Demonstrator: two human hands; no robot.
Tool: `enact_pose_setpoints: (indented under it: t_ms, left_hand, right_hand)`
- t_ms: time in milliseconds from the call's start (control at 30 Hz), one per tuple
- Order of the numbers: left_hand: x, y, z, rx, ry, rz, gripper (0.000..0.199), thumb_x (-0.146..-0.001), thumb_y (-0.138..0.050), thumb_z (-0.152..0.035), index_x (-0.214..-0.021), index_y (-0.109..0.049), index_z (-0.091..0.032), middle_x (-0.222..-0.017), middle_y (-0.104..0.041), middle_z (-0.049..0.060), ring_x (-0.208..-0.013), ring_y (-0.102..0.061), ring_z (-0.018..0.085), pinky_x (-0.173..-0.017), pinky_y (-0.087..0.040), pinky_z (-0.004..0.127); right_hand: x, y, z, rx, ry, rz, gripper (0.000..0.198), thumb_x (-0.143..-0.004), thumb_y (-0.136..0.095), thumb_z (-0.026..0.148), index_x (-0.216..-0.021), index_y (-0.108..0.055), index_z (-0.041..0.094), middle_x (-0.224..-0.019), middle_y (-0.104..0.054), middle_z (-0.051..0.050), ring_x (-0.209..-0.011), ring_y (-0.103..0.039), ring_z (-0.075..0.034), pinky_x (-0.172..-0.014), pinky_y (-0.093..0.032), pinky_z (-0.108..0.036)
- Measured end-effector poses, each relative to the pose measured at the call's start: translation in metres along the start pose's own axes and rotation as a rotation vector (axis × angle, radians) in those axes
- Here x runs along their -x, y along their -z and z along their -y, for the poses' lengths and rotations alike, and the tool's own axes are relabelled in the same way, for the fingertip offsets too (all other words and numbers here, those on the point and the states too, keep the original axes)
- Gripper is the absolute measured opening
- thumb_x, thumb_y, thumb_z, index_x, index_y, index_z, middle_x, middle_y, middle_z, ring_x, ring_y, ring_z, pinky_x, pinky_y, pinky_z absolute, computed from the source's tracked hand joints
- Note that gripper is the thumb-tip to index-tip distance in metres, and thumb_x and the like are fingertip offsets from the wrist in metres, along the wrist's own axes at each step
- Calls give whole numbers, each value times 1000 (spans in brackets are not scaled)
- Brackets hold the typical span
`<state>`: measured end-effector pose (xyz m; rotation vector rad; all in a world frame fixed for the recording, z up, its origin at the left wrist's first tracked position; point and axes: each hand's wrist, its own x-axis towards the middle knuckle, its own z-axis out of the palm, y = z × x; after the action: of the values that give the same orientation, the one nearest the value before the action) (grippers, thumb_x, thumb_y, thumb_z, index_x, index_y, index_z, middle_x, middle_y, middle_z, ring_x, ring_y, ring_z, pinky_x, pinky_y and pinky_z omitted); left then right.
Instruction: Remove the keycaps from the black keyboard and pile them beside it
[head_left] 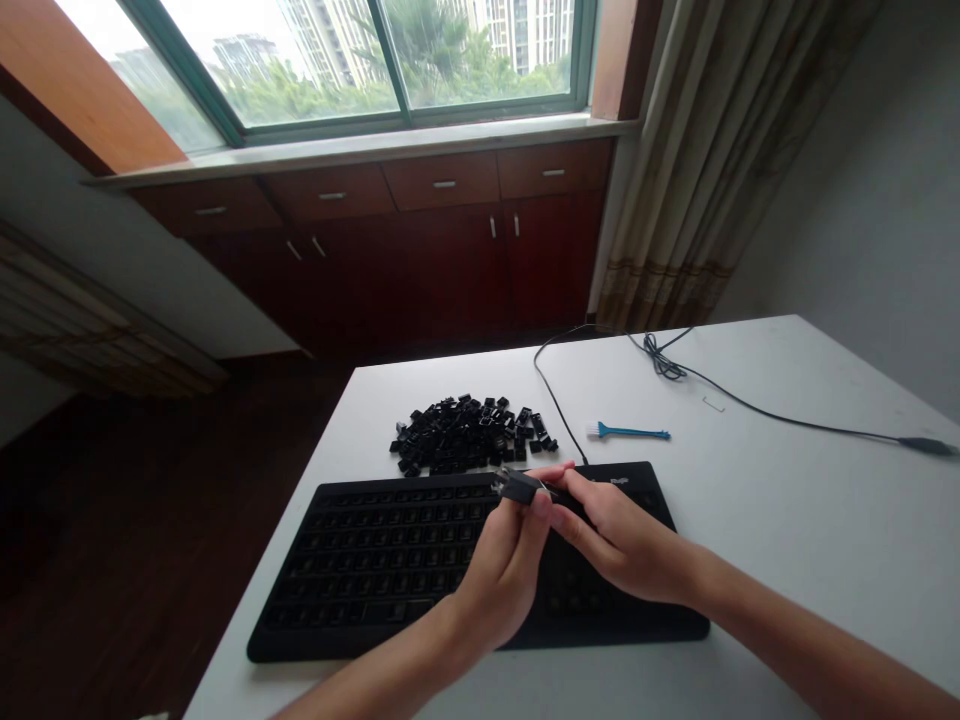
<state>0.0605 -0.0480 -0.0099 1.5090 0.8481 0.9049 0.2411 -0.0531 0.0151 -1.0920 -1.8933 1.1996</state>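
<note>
My left hand (pixel 504 560) pinches a black keycap (pixel 520 487), a larger one with small prongs showing at its left end. Close against it, my right hand (pixel 611 525) is closed, its fingertips meeting those of the left. A thin dark tool (pixel 559 492) shows between the right fingers; its kind is mostly hidden. Both hands are above a black keyboard (pixel 375 545) whose keycaps are off, leaving bare key sockets. Behind the keyboard lies a heap of loose black keycaps (pixel 457 435).
A blue brush (pixel 630 432) with white bristles lies right of the heap. Farther right are a thin bent wire (pixel 713 405) and the keyboard's coiled cable (pixel 664 360), running to the right edge. Everything rests on a white table (pixel 787 500). Cabinets (pixel 420 265) stand beyond it.
</note>
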Motion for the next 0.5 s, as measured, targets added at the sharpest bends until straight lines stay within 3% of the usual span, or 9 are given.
enact_pose_setpoints:
  t_ms: [133, 500]
  left_hand:
    - [1, 0, -2, 8, -31, -12, 32, -107, -39, -35, -128, -57, -19, -145, -54, 11, -135, -50, 26, -117, -39, 40]
    - [4, 0, 2, -10, -133, 46, 28, -108, -36, -30, -131, -51, -23, -144, -53, 9, -135, -49, 23, -118, -38, 42]
  right_hand:
    - [-1, 0, 1, -9, 44, -2, 38, -105, -47, 30, -142, -52, 25, -135, -65, -8, -124, -61, -22, -106, -48, -36]
    - [2, -3, -5, -98, 141, -23, 37, -103, -50, 20, -139, -53, 25, -137, -63, -6, -126, -59, -19, -109, -46, -35]
